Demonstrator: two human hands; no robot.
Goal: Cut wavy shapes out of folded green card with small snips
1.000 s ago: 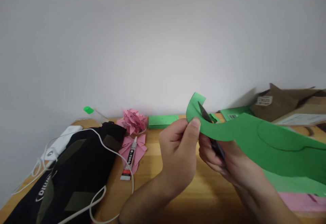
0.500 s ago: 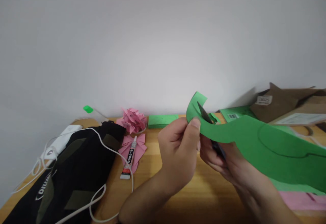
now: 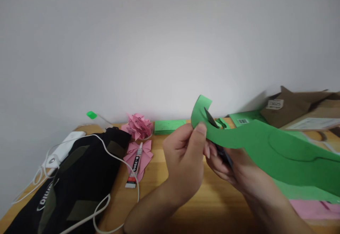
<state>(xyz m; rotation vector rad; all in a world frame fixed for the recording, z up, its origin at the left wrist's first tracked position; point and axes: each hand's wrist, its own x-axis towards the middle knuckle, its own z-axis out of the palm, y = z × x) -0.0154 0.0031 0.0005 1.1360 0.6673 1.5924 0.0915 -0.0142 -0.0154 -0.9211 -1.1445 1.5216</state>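
My left hand (image 3: 186, 156) pinches the curled end of a large green paper sheet (image 3: 268, 149) between thumb and fingers, above a wooden table (image 3: 156, 177). My right hand (image 3: 239, 172) is under the sheet, closed on dark scissors (image 3: 212, 122). Their blade pokes up through the cut in the paper near my left thumb. The sheet stretches off to the right and has a curved line drawn on it.
A black bag (image 3: 71, 177) with a white cable (image 3: 117, 159) lies at left. Behind the glue tube (image 3: 134, 168) sit a pink paper bow (image 3: 140, 154) and a pink paper flower (image 3: 138, 126). A green paper strip (image 3: 170, 126), brown packaging (image 3: 300, 106) and pink sheets (image 3: 316, 209) lie around.
Both hands and the green sheet have shifted slightly left; the scissors blade has moved a little along the cut. Otherwise the scene is the same.
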